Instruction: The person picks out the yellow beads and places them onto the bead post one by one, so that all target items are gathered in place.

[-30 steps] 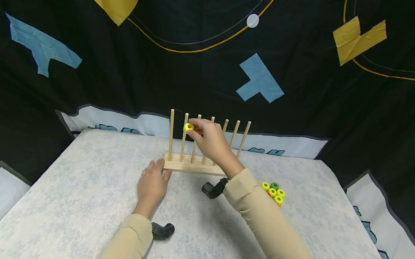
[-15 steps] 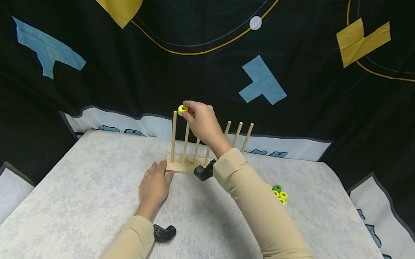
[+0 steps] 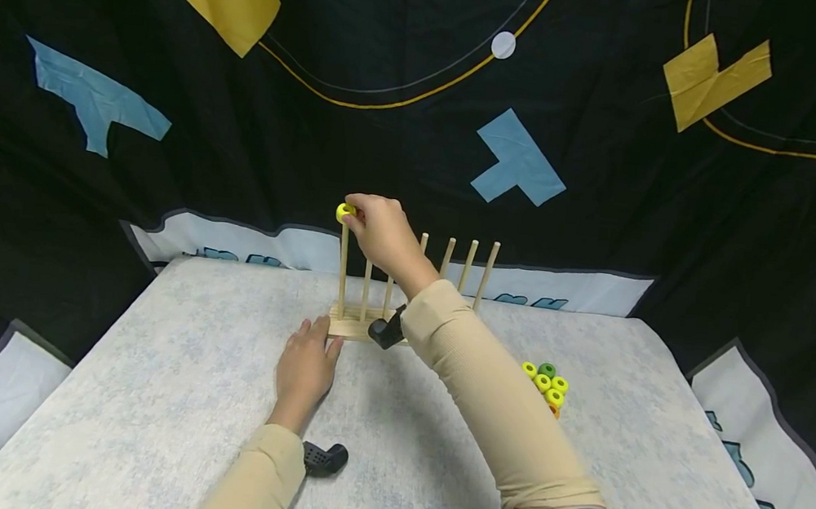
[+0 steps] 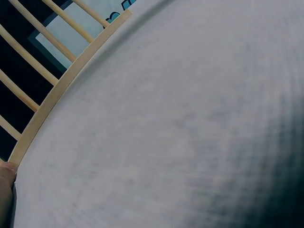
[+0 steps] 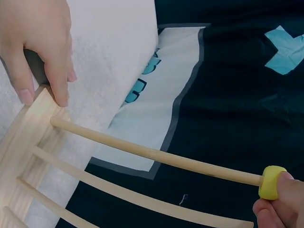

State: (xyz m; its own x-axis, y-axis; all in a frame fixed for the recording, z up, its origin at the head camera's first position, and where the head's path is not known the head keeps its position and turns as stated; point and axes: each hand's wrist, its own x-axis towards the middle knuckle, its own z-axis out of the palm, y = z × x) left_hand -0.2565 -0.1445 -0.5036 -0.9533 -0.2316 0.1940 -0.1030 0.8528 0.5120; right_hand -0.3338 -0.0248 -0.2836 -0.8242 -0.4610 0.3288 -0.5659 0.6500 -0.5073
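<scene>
My right hand (image 3: pixel 384 232) pinches a yellow bead (image 5: pixel 269 182) between thumb and fingers. The bead sits right at the tip of the leftmost upright peg (image 5: pixel 156 155), its hole in line with the peg. The pegs rise in a row from a long wooden base (image 3: pixel 349 330), which with them forms a peg rack. At the base's left end my left hand (image 3: pixel 304 370) holds the wood, thumb at the front and a finger across the end, as the right wrist view shows. In the left wrist view only a bit of that hand (image 4: pixel 5 178) shows beside the base.
Several yellow beads (image 3: pixel 542 383), a green bead (image 3: pixel 548 370) and an orange one (image 3: pixel 553 411) lie grouped right of the rack, partly behind the right sleeve (image 3: pixel 498 394). A black cloth (image 3: pixel 388 154) hangs behind the pale table (image 3: pixel 169 363).
My right hand has lifted the yellow bead and carried it left, from near the second peg to the tip of the leftmost peg. The left hand has stayed at the base's end.
</scene>
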